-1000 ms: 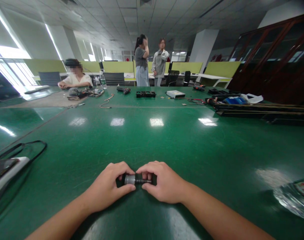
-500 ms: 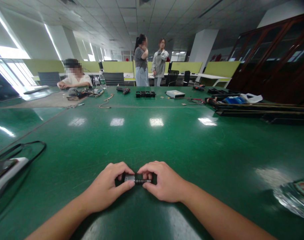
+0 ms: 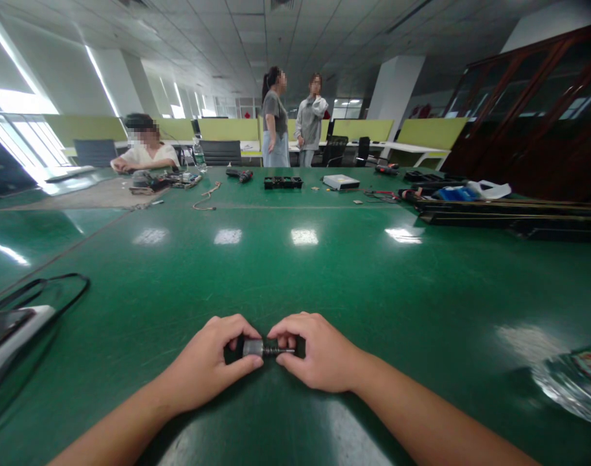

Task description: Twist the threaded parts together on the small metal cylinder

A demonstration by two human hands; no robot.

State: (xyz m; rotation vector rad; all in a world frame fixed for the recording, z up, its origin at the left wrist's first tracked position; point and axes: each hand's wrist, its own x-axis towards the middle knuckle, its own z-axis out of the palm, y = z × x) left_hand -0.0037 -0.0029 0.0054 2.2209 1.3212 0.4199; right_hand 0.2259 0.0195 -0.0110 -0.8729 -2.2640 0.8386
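Close to the table's near side, a small motor-like part (image 3: 253, 348) lies level between my hands: a grey metal cylinder with a dark ridged shaft (image 3: 270, 352) that ends in a thin bright tip pointing right. My left hand (image 3: 217, 355) is closed on the cylinder, its thumb along the near side and its forefinger over the far side. My right hand (image 3: 319, 353) curls round the shaft end with thumb and fingertips beside it; exactly where they touch is hard to see.
The green table (image 3: 295, 278) carries a white power strip (image 3: 37, 320) with black cable at left and a clear glass dish (image 3: 567, 388) at right. Toward the far edge are a power drill (image 3: 239, 175), a black frame (image 3: 283, 183), a flat silver box (image 3: 341, 182) and dark rails (image 3: 499, 213). Several people are beyond.
The cylinder appears slightly turned, and my left thumb has shifted a little along its near side. My right hand is nearly unchanged. A standing person in the background has lowered an arm.
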